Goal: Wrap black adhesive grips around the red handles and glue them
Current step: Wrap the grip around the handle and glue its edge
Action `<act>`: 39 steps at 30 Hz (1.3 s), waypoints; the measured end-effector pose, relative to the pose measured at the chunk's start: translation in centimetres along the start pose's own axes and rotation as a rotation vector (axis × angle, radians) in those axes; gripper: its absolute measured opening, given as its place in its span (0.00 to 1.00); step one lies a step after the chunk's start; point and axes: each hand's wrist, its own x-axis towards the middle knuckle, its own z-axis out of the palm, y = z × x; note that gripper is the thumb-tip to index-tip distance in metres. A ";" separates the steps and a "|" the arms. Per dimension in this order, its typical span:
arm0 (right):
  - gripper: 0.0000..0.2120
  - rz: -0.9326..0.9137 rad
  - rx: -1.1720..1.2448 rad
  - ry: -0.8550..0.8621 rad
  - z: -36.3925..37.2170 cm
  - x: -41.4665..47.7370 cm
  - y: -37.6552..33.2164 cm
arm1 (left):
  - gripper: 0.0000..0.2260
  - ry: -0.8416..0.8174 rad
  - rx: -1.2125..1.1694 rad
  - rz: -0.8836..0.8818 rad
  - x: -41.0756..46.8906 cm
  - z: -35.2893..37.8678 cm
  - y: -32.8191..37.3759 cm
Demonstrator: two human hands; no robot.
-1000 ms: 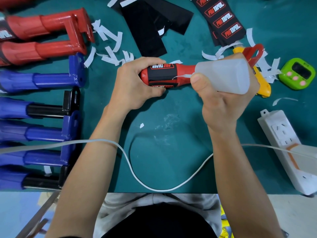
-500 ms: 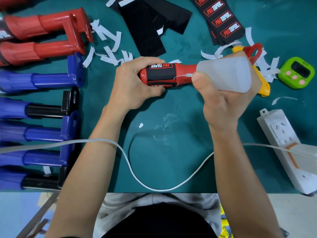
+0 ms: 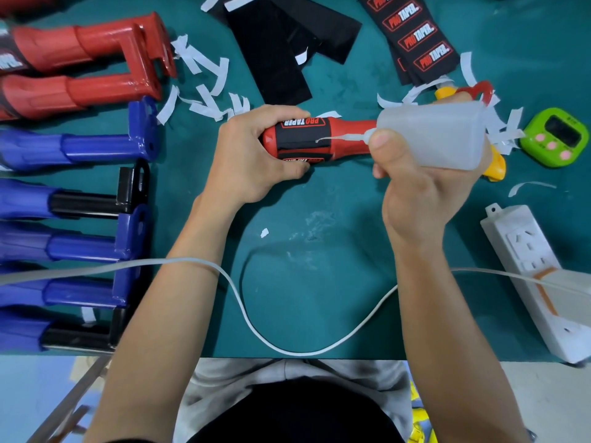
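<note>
Two hands share this step. The left hand (image 3: 252, 155) is curled round the wrapped end of the handle (image 3: 348, 139) and holds it level, close over the bench (image 3: 319, 203). The right hand (image 3: 415, 193) grips the bottle (image 3: 447, 135), thumb pressed near its neck. The nozzle (image 3: 339, 136) lies along the handle with its tip at the edge of the grip (image 3: 300, 139).

Over-squeezing is the likeliest fault. The bottle looks soft, so a firm press could flood the seam, and glue might then run over the printed logo or reach the left fingertips (image 3: 297, 169), which sit close beside the seam. The handle is round and glossy, so it could turn in the left hand and carry the seam away from the tip. If that hold slackens, the grip's edge may lift before the glue takes. Pale smears on the bench suggest drips happen here.

The handle is shiny red and rounded, narrowing toward the bottle. The grip is a thin matte black sheet with red-and-white lettering. The bottle is cloudy translucent plastic, flat-sided, drawn out to a hair-thin nozzle. The bench top is dull teal. Spare strips (image 3: 278, 43) lie flat at the back among curled white scraps (image 3: 204, 75).
</note>
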 end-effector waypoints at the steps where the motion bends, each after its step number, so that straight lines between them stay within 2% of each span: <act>1: 0.09 -0.006 -0.009 -0.034 0.1 -0.2 0.3 | 0.27 -0.002 0.002 0.005 0.0 0.0 0.0; 6: 0.12 -0.020 -0.089 -0.136 0.9 -1.1 1.1 | 0.26 -0.006 -0.001 0.006 0.0 0.0 -0.1; 9: 0.10 -0.040 -0.119 -0.165 1.1 -1.2 0.9 | 0.26 -0.005 0.003 0.011 0.0 0.0 -0.1; 18: 0.07 -0.077 -0.144 -0.163 1.4 -1.3 0.8 | 0.26 -0.004 -0.008 0.012 0.0 0.1 -0.1; 24: 0.12 -0.079 -0.151 -0.151 1.4 -1.2 0.7 | 0.25 -0.002 0.001 0.021 0.0 0.1 -0.2; 39: 0.10 -0.083 -0.172 -0.129 0.8 -0.8 0.6 | 0.26 -0.004 -0.002 0.014 -0.1 -0.1 0.2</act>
